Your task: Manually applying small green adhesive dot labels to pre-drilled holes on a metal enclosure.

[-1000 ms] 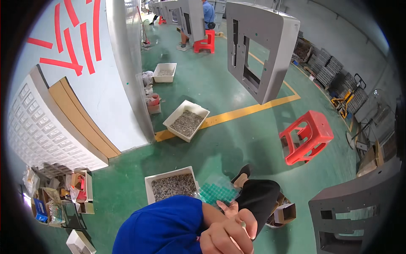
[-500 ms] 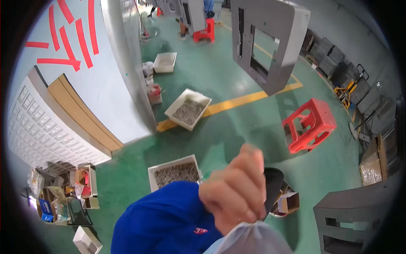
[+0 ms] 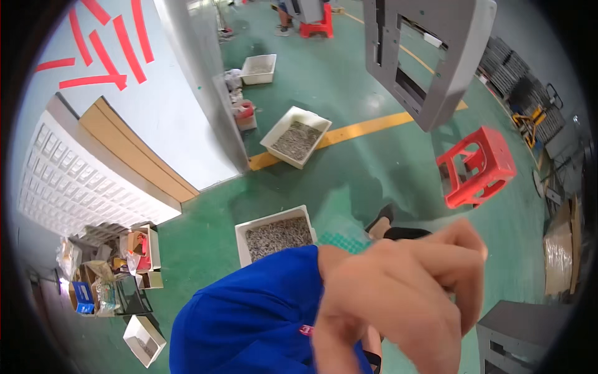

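Translucent sheet, round green dots, curved fingers

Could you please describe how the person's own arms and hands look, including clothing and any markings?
On the left is a bright blue cloth sleeve, with a bare arm coming out of it. A small reddish mark with white in it shows on the blue cloth. The hand nearest the camera wears no glove. The other hand cannot be made out clearly.
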Action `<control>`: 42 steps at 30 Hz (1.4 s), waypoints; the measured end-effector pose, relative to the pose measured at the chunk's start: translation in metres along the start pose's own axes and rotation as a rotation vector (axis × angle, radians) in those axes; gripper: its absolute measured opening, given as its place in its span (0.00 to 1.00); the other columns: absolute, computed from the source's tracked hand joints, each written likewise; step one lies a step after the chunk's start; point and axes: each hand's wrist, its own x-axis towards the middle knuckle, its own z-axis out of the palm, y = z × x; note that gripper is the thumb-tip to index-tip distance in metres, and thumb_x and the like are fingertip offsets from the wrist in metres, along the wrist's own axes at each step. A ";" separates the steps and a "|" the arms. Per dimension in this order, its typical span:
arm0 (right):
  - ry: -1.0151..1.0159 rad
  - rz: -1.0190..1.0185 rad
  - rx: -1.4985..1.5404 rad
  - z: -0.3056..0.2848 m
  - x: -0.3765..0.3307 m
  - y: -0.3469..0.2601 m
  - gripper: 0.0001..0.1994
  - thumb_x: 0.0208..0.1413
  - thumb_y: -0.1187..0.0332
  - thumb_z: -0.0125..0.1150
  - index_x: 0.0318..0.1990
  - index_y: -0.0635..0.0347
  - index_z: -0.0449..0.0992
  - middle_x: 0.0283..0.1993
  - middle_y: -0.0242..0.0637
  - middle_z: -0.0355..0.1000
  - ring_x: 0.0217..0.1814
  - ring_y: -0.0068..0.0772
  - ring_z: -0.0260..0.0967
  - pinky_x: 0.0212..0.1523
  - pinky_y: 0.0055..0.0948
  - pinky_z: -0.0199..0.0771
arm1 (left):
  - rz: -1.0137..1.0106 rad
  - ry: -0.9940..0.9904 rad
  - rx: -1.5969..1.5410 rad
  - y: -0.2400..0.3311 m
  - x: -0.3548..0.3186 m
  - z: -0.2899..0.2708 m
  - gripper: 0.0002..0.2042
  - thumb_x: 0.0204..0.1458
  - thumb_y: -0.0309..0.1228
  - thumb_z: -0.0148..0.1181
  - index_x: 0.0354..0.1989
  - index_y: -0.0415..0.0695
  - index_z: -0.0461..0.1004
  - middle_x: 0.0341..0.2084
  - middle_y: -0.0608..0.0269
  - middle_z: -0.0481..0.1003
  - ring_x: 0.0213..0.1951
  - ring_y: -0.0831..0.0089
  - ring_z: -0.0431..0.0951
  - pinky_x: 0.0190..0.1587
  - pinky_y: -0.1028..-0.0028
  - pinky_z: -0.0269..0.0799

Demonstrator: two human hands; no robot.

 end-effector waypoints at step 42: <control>0.173 0.136 0.072 0.016 -0.006 -0.023 0.10 0.50 0.71 0.66 0.39 0.64 0.77 0.31 0.28 0.75 0.33 0.15 0.66 0.36 0.22 0.69 | -0.332 -0.494 -0.675 -0.036 0.003 0.012 0.32 0.49 0.50 0.61 0.47 0.27 0.72 0.31 0.53 0.75 0.34 0.62 0.71 0.36 0.71 0.67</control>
